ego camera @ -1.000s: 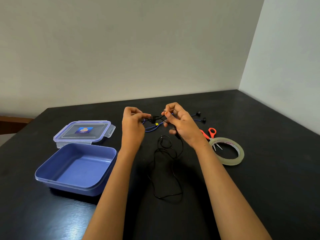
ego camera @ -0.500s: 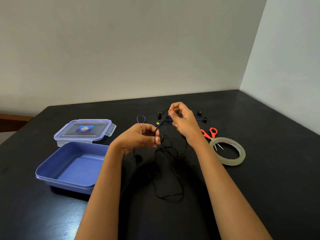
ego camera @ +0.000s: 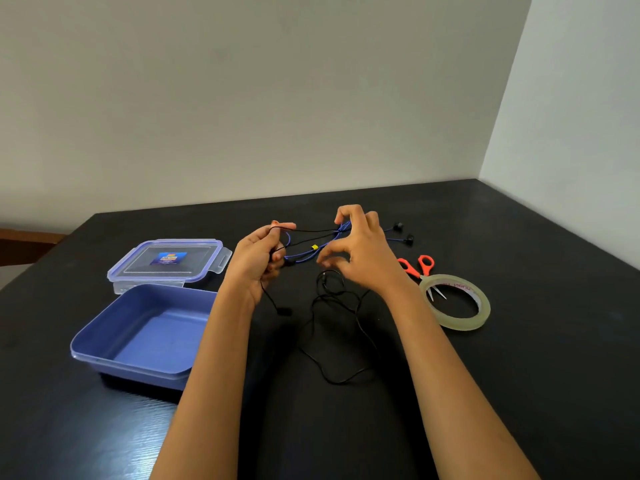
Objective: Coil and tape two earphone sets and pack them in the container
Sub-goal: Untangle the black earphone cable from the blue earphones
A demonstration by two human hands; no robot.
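Over the middle of the black table my left hand [ego camera: 258,259] pinches the black earphone cable [ego camera: 332,336], and one black earbud hangs just below that wrist. My right hand [ego camera: 360,252] pinches the same black cable together with the blue earphone cable [ego camera: 304,256], which is tangled with it. The black wire runs taut between both hands, and its slack lies in loose loops on the table beneath them. The blue set's two earbuds [ego camera: 403,233] rest beyond my right hand. An open blue container [ego camera: 104,336] sits at the left.
The container's clear lid [ego camera: 168,261] lies behind it. Orange-handled scissors [ego camera: 417,266] and a roll of clear tape [ego camera: 457,301] lie to the right of my right hand. Walls meet at the table's far right corner.
My left hand dropped toward the loose loops, then rose back up and left, stretching the black wire taut. My right hand stayed near the blue cable.
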